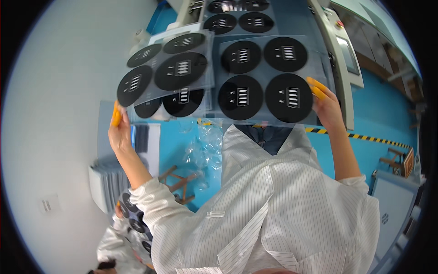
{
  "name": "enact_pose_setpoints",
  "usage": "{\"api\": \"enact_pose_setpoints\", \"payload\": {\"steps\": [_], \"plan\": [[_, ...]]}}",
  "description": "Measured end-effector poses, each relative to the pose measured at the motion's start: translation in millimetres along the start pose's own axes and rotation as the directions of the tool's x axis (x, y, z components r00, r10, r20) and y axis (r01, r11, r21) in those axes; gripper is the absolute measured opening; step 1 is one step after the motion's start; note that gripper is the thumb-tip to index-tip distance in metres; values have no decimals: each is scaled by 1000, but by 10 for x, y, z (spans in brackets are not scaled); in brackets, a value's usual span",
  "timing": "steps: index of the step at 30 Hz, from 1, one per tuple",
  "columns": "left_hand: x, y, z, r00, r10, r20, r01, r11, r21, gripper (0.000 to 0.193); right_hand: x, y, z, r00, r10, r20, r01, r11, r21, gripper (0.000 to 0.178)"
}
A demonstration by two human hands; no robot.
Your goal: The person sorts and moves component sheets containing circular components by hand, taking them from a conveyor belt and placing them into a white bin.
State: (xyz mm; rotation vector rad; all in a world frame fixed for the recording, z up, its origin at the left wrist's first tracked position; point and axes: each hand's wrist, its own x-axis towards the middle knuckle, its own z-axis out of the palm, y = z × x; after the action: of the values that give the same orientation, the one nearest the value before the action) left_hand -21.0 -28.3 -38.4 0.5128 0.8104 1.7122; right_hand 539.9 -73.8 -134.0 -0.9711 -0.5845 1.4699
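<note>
My left hand (119, 130), with yellow finger covers, pinches the near left corner of a clear sheet with black discs (153, 77). That sheet is tilted above a stack of similar sheets (205, 112), and its discs carry small white cut-out shapes. At the right, my right hand (327, 107), also with yellow finger covers, has its fingers closed at the right edge of another clear sheet with black discs (263, 73). This second sheet lies nearly flat over the machine bed. Part of the right fingers is hidden by the sheet's edge.
More disc sheets (239, 20) lie farther along the machine. A control panel with a screen (347, 55) and a red button (339, 24) stands at the right. Behind me are wooden stools (180, 185), clear plastic film (205, 150) and a co-worker's sleeve (112, 242).
</note>
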Motion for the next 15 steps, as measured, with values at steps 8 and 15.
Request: {"api": "enact_pose_setpoints", "payload": {"steps": [8, 15], "plan": [[-133, -8, 240, 967, -29, 252, 189, 746, -639, 22, 185, 190, 409, 999, -38, -26, 35, 993, -116, 52], [-566, 38, 558, 961, 77, 264, 128, 724, -678, 23, 678, 373, 598, 994, -103, -23, 88, 931, -355, 43]]}}
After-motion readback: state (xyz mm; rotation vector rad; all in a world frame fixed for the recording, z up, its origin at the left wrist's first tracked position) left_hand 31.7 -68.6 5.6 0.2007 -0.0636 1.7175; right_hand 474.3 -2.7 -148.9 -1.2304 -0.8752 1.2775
